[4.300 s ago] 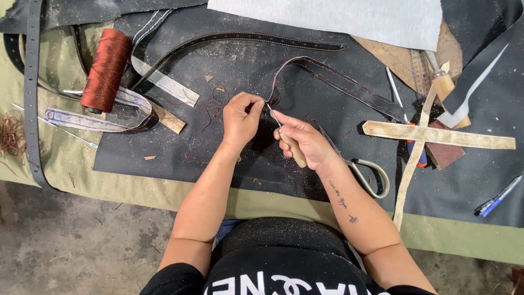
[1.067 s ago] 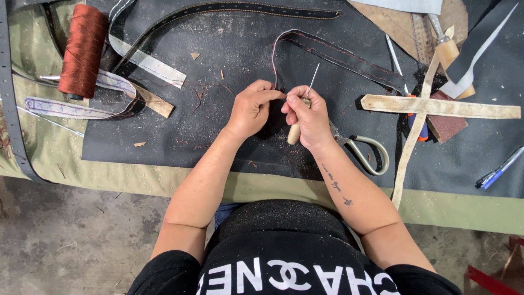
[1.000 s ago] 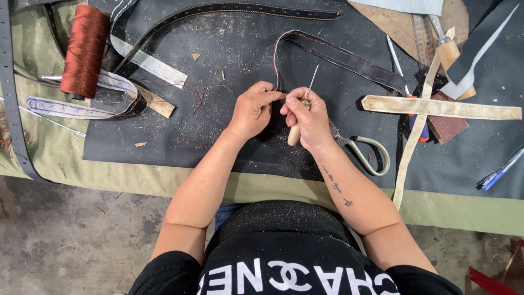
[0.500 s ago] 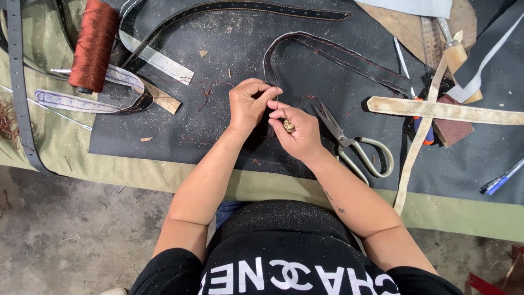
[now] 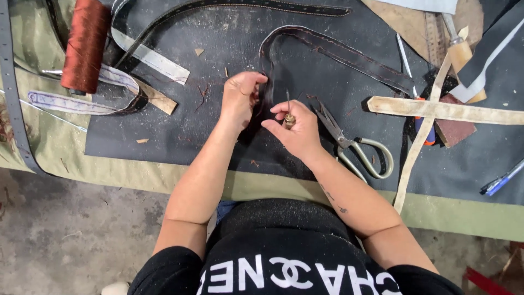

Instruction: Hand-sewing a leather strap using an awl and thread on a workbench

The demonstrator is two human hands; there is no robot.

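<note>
My left hand (image 5: pixel 240 98) pinches the near end of a dark stitched leather strap (image 5: pixel 338 54) that loops away to the upper right across a black mat (image 5: pixel 180 142). My right hand (image 5: pixel 297 128) grips a wooden-handled awl (image 5: pixel 288 109), its thin metal point sticking up beside the strap end. The two hands nearly touch at the middle of the mat.
Large scissors (image 5: pixel 355 145) lie just right of my right hand. A spool of rust-red thread (image 5: pixel 84 43) and pale strips sit at the left. Crossed tan leather strips (image 5: pixel 436 112), a second awl-like tool (image 5: pixel 458 49) and a blue pen (image 5: pixel 499 183) lie at the right. Another long dark belt (image 5: pixel 245 5) runs along the top.
My right hand has turned the awl so its point stands upright, and the hand has shifted slightly toward me. The scissors beside it now show fully.
</note>
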